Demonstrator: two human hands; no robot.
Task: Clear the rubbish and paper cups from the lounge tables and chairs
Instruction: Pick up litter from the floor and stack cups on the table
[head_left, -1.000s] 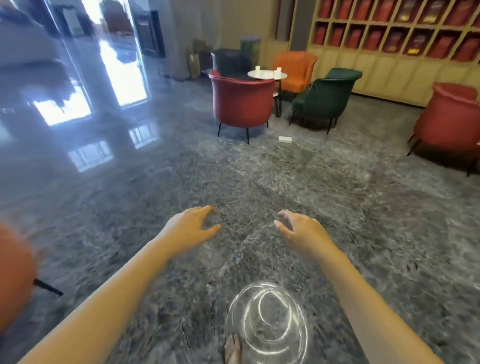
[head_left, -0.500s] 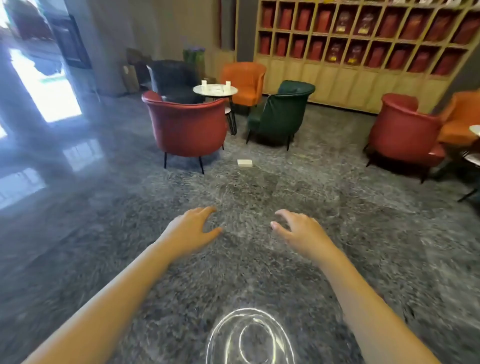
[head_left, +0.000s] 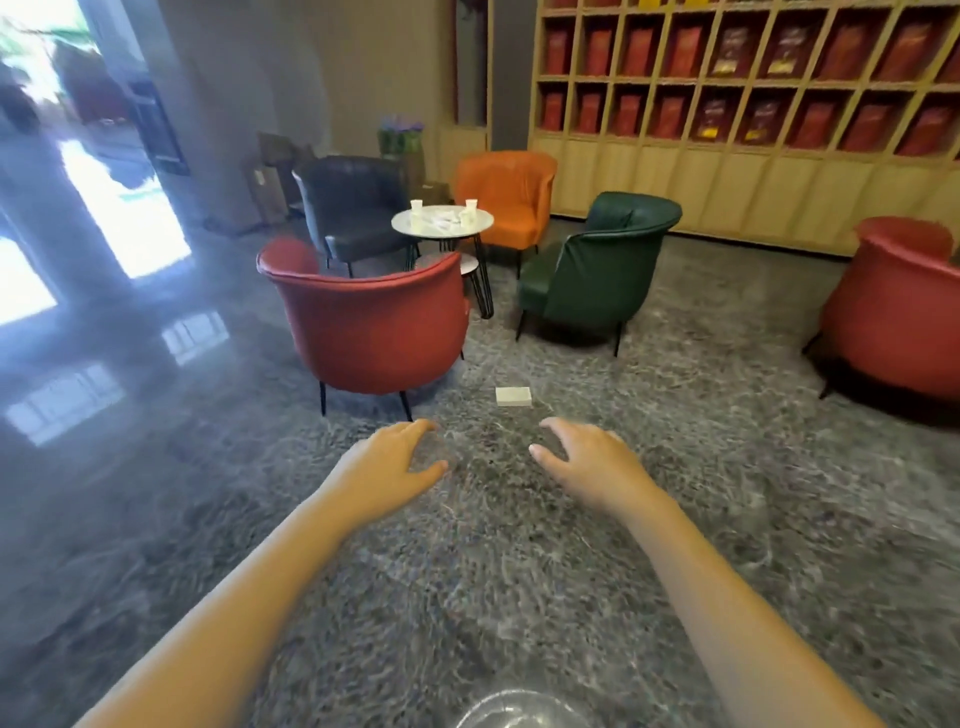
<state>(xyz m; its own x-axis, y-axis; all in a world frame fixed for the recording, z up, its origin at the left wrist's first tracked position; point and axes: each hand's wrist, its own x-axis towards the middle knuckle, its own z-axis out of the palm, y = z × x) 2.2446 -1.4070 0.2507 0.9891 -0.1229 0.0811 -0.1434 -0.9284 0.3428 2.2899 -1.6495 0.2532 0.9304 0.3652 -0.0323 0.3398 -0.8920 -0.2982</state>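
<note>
A small round white table (head_left: 413, 227) stands among armchairs ahead. On it are two paper cups (head_left: 416, 207) (head_left: 471, 204) and scattered white paper rubbish (head_left: 441, 218). A white box-like piece of rubbish (head_left: 513, 396) lies on the grey floor, just beyond my hands. My left hand (head_left: 387, 467) and my right hand (head_left: 592, 465) are stretched out in front of me, palms down, fingers spread, holding nothing. Both are well short of the table.
A red armchair (head_left: 363, 322) stands between me and the table. A black armchair (head_left: 353, 208), an orange one (head_left: 506, 189) and a green one (head_left: 597, 270) ring it. Another red armchair (head_left: 898, 306) is at right. Wooden shelving (head_left: 748, 104) lines the back wall.
The view has turned and closed in: the chairs, the table and the white box on the floor are nearer and more central. My hands hold the same open pose.
</note>
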